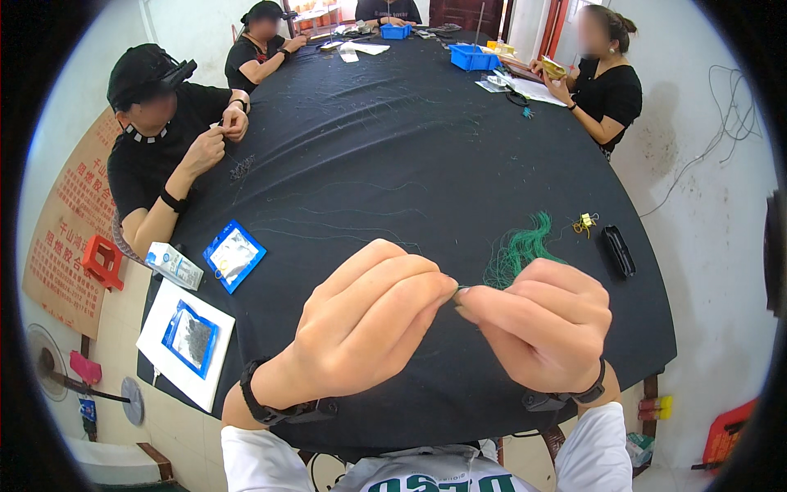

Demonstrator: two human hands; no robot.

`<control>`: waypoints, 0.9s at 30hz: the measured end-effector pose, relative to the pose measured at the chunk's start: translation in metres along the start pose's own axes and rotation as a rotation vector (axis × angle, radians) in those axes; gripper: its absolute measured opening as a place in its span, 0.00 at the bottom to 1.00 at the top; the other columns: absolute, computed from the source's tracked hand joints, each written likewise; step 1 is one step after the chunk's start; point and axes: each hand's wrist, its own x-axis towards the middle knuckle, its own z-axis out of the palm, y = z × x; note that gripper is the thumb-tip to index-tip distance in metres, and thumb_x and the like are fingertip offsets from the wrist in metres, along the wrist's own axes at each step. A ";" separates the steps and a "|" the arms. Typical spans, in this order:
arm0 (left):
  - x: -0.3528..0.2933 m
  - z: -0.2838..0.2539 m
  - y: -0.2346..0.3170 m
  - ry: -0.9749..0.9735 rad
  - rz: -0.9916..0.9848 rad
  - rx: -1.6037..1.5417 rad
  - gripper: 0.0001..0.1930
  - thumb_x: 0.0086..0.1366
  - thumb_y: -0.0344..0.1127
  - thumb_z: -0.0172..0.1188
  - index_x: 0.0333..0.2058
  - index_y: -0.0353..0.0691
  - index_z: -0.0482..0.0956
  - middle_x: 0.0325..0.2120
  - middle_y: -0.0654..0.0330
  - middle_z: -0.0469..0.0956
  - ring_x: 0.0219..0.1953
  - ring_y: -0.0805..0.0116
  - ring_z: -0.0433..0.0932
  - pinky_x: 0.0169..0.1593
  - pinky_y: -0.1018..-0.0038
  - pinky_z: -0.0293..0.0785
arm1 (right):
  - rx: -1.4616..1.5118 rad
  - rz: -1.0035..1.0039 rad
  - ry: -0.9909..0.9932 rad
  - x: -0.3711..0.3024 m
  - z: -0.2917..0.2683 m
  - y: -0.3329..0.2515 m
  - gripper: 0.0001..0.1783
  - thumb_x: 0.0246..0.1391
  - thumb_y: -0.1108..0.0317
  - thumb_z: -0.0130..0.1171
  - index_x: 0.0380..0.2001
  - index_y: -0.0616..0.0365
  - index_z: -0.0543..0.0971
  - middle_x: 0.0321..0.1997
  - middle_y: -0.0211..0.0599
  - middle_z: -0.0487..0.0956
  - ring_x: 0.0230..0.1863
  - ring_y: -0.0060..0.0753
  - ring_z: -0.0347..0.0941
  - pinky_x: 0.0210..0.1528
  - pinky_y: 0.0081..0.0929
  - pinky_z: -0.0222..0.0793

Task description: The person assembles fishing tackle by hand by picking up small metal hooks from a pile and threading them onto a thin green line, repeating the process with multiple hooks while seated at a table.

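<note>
My left hand (361, 324) and my right hand (543, 324) meet fingertip to fingertip above the near part of the table. Both are closed in a pinch on a thin green thread (461, 288); only a short bit of it shows between them. Just beyond my right hand lies a loose bundle of green threads (525, 246), partly hidden behind that hand. Several fine single strands stretch over the black tablecloth (344, 176) beyond my left hand.
On the left are a blue packet (234, 256), a small carton (175, 265) and a white board (164, 344) bearing another blue packet (191, 336). A yellow clip (585, 223) and black case (618, 252) lie right. Several people sit around the table; blue bins (474, 57) stand far off.
</note>
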 end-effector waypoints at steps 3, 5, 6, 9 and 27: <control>0.001 0.000 0.002 -0.021 0.019 -0.006 0.12 0.40 0.15 0.64 0.27 0.25 0.75 0.24 0.51 0.75 0.23 0.59 0.74 0.26 0.73 0.73 | -0.079 -0.056 0.063 0.001 -0.004 0.005 0.15 0.28 0.78 0.66 0.28 0.62 0.81 0.16 0.30 0.72 0.15 0.25 0.65 0.15 0.20 0.57; 0.001 0.000 0.003 -0.028 0.027 -0.017 0.12 0.39 0.15 0.64 0.27 0.26 0.76 0.24 0.51 0.75 0.23 0.59 0.74 0.25 0.73 0.73 | -0.086 -0.033 0.051 0.003 -0.007 0.008 0.15 0.28 0.78 0.66 0.28 0.61 0.81 0.16 0.29 0.72 0.15 0.25 0.65 0.15 0.20 0.57; 0.000 -0.001 0.004 -0.034 0.034 -0.029 0.13 0.39 0.16 0.65 0.27 0.26 0.76 0.24 0.51 0.75 0.23 0.59 0.74 0.25 0.73 0.73 | -0.056 0.002 0.040 0.001 -0.006 0.010 0.14 0.30 0.78 0.67 0.28 0.60 0.81 0.16 0.30 0.73 0.16 0.25 0.66 0.16 0.19 0.58; -0.001 -0.002 0.008 -0.020 -0.037 -0.045 0.10 0.43 0.17 0.65 0.28 0.33 0.78 0.25 0.54 0.78 0.24 0.63 0.76 0.26 0.76 0.71 | 0.097 0.109 0.002 0.002 -0.004 0.012 0.12 0.35 0.78 0.66 0.29 0.60 0.81 0.17 0.32 0.75 0.16 0.26 0.67 0.18 0.18 0.58; -0.003 -0.003 0.007 0.028 -0.068 -0.082 0.09 0.47 0.19 0.64 0.29 0.36 0.77 0.27 0.54 0.79 0.25 0.64 0.76 0.27 0.77 0.71 | 1.276 0.916 -0.339 0.001 0.000 0.020 0.06 0.53 0.73 0.59 0.32 0.64 0.81 0.22 0.29 0.77 0.18 0.12 0.65 0.19 0.13 0.57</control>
